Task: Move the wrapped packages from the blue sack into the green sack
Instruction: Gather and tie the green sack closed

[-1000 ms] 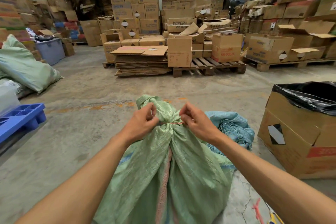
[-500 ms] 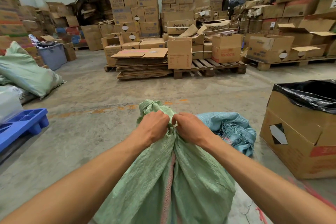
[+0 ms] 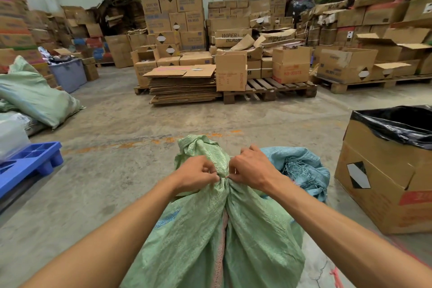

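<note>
Evidently the left hand [image 3: 198,174] and right hand [image 3: 251,170] are pinching the gathered neck of the green sack [image 3: 219,236], tying it; the limp blue sack [image 3: 301,166] is lying at two o'clock; pulling evenly outward should be cinching it tight

Your tied sack [image 3: 210,241] sits right in front of you — the other sack [image 3: 301,168] just behind it to the right, lined box [image 3: 385,182] further right, plastic pallet [image 3: 28,163] off left.

left hand [image 3: 198,176] – fingers curled, pinching | right hand [image 3: 251,170] – same
</note>
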Available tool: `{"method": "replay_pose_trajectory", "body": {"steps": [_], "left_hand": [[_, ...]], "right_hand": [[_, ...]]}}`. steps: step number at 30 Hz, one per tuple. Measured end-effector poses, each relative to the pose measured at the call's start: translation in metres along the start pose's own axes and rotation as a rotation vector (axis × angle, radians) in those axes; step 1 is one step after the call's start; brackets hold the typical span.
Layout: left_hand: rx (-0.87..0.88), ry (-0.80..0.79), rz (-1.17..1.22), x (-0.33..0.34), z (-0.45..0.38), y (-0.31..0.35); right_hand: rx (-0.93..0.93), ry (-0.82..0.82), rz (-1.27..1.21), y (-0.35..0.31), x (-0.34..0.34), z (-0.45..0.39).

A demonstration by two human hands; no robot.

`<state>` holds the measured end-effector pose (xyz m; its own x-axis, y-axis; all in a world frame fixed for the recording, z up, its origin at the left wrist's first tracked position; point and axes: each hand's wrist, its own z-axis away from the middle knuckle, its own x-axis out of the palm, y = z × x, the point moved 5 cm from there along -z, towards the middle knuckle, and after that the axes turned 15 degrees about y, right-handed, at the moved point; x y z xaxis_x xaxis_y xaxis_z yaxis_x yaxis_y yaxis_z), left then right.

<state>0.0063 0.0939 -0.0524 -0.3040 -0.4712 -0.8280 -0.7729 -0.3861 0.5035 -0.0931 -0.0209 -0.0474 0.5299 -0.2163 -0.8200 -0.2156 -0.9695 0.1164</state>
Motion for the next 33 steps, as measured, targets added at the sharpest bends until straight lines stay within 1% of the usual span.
{"method": "replay_pose_trajectory", "body": {"steps": [2,4,7,9,10,13,16,20,23,25,28,30,33], "left_hand": [[-0.090,-0.023,0.277,0.001,0.008,-0.006],[-0.143,-0.004,0.468,0.004,0.016,-0.008],[-0.175,0.104,0.620,0.007,0.022,-0.013],[-0.188,0.176,0.682,0.010,0.023,-0.020],[-0.195,0.176,0.711,0.013,0.023,-0.024],[-0.221,0.164,0.765,0.025,0.024,-0.033],[-0.306,0.242,0.782,0.031,0.025,-0.042],[-0.330,0.310,0.719,0.036,0.020,-0.047],[-0.341,0.352,0.753,0.036,0.019,-0.048],[-0.350,0.353,0.779,0.037,0.019,-0.050],[-0.352,0.330,0.800,0.038,0.021,-0.053],[-0.348,0.302,0.820,0.038,0.022,-0.052],[-0.341,0.295,0.837,0.038,0.023,-0.053]], "right_hand": [[0.094,-0.042,-0.149,0.003,0.001,0.003],[0.129,-0.035,-0.258,-0.001,0.004,0.006],[0.136,-0.054,-0.426,-0.009,0.015,0.011],[0.197,-0.081,-0.554,-0.008,0.026,0.014],[0.236,-0.096,-0.600,-0.006,0.030,0.016],[0.313,-0.152,-0.740,-0.004,0.046,0.024],[0.381,-0.188,-0.898,-0.003,0.053,0.030],[0.432,-0.198,-1.030,-0.003,0.052,0.027],[0.565,-0.252,-1.274,-0.005,0.055,0.028],[0.632,-0.266,-1.354,-0.006,0.058,0.031],[0.729,-0.217,-1.434,-0.008,0.066,0.035],[0.817,-0.174,-1.534,-0.010,0.072,0.037],[0.883,-0.127,-1.600,-0.014,0.078,0.037]]}}
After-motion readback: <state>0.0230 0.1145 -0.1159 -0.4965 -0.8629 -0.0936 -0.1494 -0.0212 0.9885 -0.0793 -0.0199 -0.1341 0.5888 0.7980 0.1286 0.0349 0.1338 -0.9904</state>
